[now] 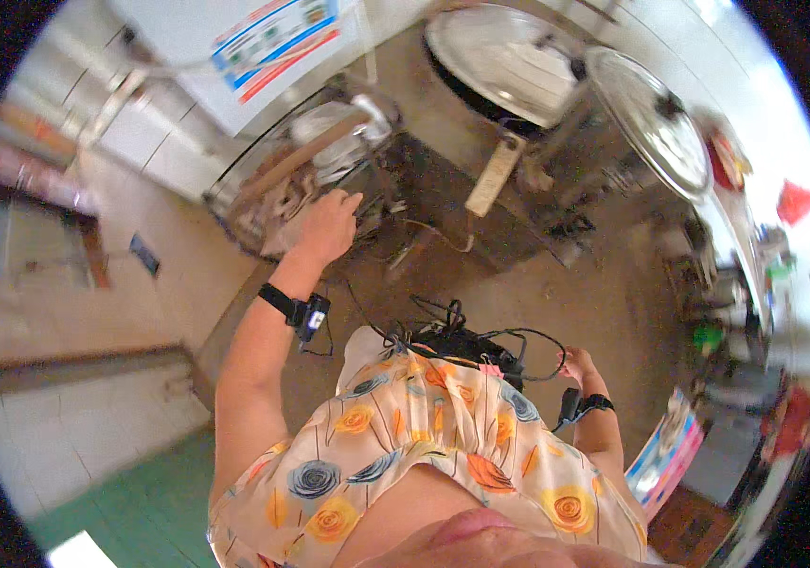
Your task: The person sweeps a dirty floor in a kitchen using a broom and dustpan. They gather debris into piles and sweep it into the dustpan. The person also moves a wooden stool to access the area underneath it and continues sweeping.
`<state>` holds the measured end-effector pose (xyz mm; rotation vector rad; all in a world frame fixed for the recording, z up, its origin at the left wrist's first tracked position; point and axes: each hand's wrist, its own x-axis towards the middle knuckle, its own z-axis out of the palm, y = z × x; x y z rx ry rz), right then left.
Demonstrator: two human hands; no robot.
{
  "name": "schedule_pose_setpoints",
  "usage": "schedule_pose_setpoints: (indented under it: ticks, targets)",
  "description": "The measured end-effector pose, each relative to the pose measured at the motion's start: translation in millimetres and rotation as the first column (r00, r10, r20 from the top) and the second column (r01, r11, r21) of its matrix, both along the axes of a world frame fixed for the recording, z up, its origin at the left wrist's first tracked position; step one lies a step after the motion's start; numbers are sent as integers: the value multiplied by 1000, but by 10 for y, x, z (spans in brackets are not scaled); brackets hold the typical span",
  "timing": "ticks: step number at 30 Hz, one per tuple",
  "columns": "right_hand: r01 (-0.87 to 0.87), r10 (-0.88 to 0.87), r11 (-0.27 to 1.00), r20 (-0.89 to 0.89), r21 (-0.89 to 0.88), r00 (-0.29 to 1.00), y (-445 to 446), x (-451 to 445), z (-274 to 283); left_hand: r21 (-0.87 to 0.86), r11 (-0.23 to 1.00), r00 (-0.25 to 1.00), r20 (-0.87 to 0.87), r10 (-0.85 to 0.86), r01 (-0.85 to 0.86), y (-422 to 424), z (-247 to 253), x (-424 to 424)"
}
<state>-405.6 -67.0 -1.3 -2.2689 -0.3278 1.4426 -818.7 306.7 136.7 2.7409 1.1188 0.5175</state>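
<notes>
My left hand (pixel 330 224) reaches out at the near edge of a wire basket (pixel 231 245) full of blurred items, its fingers bent; whether it grips anything is too blurred to tell. A thin white cable (pixel 458 247) runs on the floor to its right. My right hand (pixel 575 363) hangs low at my side, near a loop of black cable (pixel 543 341) that comes from a black pouch (pixel 490 348) at my waist. Nothing shows in that hand, whose fingers are partly hidden. Each wrist wears a black strap with a small device.
Beyond the basket stands a large pan with a metal lid (pixel 511 64); another round lid (pixel 650 121) leans to its right. A wooden handle or block (pixel 496 177) lies below the pan. A white box (pixel 192 64) with a coloured label stands behind the basket. Blurred shelves of goods line the right.
</notes>
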Motion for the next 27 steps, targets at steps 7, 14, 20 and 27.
schedule_pose_setpoints:
  ticks: [7,14,20,27]
  targets:
    - [628,-629,757,-62,180,775,-1343,-1232,-202,355,802,808,-536,-246,480,1152,225,832]
    - [767,-773,627,14,-134,634,-2056,-3525,110,139,715,511,-791,-336,685,1629,-163,829]
    - [803,-786,565,170,-189,594,-2188,-4812,344,-57,642,339,-811,-476,765,1056,124,927]
    - [760,-682,649,421,-30,599,-2654,-5188,353,6,474,321,-743,-588,881,-376,701,1275]
